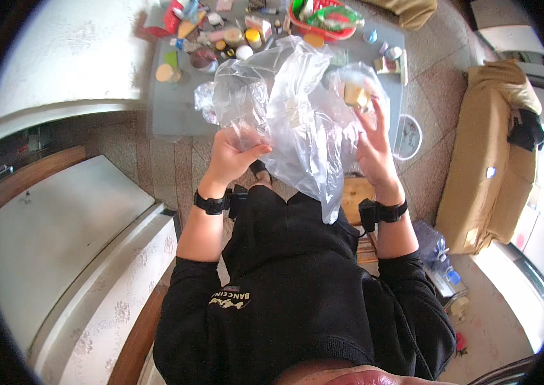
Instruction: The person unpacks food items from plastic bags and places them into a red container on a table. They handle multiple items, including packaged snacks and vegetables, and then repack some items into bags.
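Note:
A large clear plastic bag hangs crumpled between my hands, over the near edge of the table. My left hand grips its left side with thumb and fingers. On the right, my right hand has its fingers spread against the bag's film; whether it pinches any film I cannot tell. Behind or inside the film near my right fingertips shows a yellowish block-like thing. Crinkled clear plastic lies on the table, left of the bag. Both of my wrists wear black straps with small devices.
The grey table carries a red basket with green packaging, a yellow-lidded jar, a white round lid and other small items. A covered tan sofa stands at right, a wooden stool by my legs, a white cabinet at left.

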A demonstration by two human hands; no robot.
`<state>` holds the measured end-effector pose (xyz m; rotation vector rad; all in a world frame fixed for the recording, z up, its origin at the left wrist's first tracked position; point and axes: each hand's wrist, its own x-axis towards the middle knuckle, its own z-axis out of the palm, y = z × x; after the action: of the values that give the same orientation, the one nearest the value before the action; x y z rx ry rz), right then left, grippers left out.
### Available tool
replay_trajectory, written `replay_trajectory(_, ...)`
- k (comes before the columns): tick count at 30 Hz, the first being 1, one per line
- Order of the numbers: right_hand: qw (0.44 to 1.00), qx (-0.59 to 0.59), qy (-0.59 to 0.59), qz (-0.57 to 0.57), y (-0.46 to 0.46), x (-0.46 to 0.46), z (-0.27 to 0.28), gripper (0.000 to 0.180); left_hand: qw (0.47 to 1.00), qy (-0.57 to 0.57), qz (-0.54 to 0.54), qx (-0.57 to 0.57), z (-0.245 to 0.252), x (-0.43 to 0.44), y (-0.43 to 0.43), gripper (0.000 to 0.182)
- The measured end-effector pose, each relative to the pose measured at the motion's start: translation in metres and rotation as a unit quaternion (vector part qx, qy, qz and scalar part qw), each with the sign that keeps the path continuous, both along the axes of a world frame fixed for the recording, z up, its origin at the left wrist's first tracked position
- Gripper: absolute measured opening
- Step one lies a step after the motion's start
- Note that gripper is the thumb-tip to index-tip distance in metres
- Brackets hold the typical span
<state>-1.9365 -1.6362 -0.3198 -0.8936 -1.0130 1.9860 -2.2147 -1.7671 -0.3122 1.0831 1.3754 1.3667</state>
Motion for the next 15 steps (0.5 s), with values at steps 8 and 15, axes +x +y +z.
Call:
replay_trajectory(8,0.973,0.019,0.046,0.227,-0.020,-0.016,0.089,0.086,0.988,0.129,-0.071,-0.041,0.110,-0.005,-0.028,0.015)
replay_trajectory(15,0.927,0.355,-0.097,0.077,-0.114,-0.075,0.132,0.104,0.958,0.188,-0.151,0.156,0.125,-0.008,-0.068,0.085)
